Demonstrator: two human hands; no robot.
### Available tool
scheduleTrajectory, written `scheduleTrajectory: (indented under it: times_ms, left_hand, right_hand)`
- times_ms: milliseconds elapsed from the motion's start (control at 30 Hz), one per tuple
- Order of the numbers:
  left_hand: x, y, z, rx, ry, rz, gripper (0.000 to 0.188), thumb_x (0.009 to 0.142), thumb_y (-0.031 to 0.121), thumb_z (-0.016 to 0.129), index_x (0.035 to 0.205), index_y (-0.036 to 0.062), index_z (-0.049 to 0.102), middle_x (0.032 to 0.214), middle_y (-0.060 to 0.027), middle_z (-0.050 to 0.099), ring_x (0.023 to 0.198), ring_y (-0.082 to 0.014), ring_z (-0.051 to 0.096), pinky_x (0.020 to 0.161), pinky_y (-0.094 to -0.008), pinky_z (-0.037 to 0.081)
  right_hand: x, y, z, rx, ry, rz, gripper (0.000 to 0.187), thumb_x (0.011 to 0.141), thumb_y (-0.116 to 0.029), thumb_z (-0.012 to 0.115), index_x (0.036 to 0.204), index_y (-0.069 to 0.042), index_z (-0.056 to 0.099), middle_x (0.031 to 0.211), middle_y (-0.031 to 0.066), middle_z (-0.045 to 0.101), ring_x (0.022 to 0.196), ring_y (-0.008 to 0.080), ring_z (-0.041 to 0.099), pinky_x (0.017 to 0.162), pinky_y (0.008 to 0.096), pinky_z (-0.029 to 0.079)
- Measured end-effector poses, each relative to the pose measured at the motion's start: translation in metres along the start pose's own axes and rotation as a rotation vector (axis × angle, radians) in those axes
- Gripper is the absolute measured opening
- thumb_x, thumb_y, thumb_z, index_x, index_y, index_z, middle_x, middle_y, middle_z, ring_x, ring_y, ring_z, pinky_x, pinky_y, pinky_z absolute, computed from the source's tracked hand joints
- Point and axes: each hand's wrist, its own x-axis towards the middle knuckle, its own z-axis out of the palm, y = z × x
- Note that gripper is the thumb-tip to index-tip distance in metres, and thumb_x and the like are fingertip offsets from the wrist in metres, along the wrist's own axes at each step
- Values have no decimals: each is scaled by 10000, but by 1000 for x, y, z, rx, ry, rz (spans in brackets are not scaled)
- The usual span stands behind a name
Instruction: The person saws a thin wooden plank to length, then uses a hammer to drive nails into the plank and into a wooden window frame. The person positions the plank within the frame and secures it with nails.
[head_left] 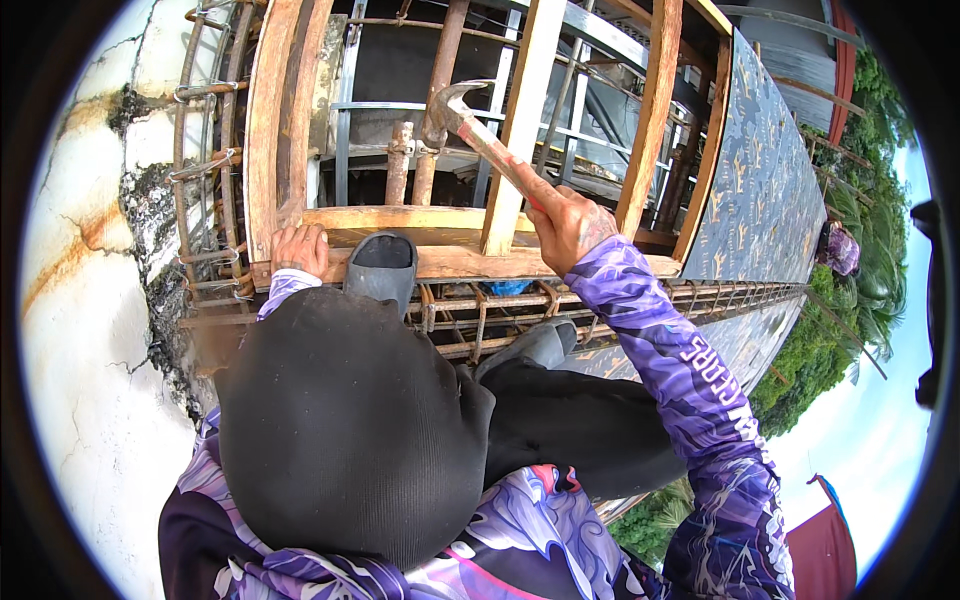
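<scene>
My right hand [575,228] is closed round the handle of a claw hammer [490,150], its worn metal head raised above the opening of a wooden frame [420,262]. At the frame's near left corner, my left hand [300,250] grips the timber with its fingers curled over the edge. What lies under its palm is hidden. Beside that hand, a grey rubber clog [380,268] on one foot rests against the lower timber. The other clog [535,345] is on the rebar cage [455,325] below the frame.
A cracked, stained white wall [90,300] rises on the left, with a tied rebar column [205,160] alongside. Patterned dark plywood [750,170] covers the frame's right part. Rusty pipes [398,165] and metal studs stand beyond the opening. Another person [840,248] is at the far right, near trees.
</scene>
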Motion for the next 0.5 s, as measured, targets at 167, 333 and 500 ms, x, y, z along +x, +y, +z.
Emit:
scheduleTrajectory:
  times_ms: [167, 333, 500]
  left_hand:
    - [8, 2, 8, -19, -43, 16, 193, 871, 196, 547, 983, 77, 651, 907, -100, 654, 878, -294, 571, 844, -440, 395]
    - [15, 14, 5, -35, -52, 22, 214, 864, 190, 554, 1014, 67, 646, 890, -100, 651, 890, -291, 574, 853, -445, 398]
    - [8, 3, -3, 5, -73, -9, 220, 885, 197, 536, 1020, 64, 648, 919, -123, 668, 897, -307, 573, 871, -445, 393]
  right_hand:
    - [-14, 9, 7, -345, -746, 166, 744, 873, -51, 528, 1503, -349, 266, 1040, 200, 679, 962, 358, 683, 832, 490, 537]
    - [-10, -5, -14, -283, -439, 73, 645, 875, -97, 555, 1469, -266, 366, 888, 195, 657, 811, 370, 673, 717, 490, 541]
    - [-13, -8, 7, -44, -131, 77, 670, 884, -81, 548, 1483, -304, 343, 936, 206, 656, 861, 376, 673, 747, 485, 542]
